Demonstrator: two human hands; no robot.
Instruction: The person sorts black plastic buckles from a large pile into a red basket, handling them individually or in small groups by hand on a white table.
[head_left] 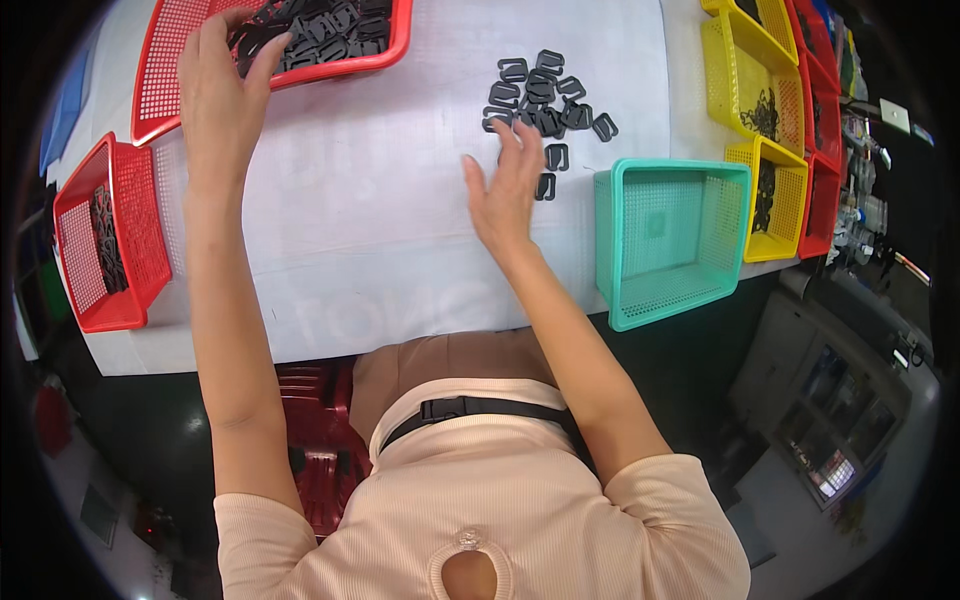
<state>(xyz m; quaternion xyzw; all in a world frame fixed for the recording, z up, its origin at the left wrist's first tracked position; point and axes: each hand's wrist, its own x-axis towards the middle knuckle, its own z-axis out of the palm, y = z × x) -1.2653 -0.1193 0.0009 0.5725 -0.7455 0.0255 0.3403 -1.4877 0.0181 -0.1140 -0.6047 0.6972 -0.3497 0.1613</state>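
Note:
My left hand [226,85] reaches into the large red basket [268,92] at the far left, its fingers spread over a heap of black plastic buckle parts [330,35]. Nothing shows between thumb and fingers, though some fingertips are hidden at the rim. On the white table, my right hand [507,185] has its fingers apart at the near side of a loose pile of the same black parts [540,95]. Its fingertips cover a few of them. Right of that hand stands a teal basket [607,235] with no parts visible in it.
A smaller red basket [135,235] with black pieces stands at the left table edge. Along the right side are yellow baskets [725,90], one nearer yellow basket [790,205] and stacked red baskets [822,195], holding small dark parts. A dark red plastic chair [320,480] is under me.

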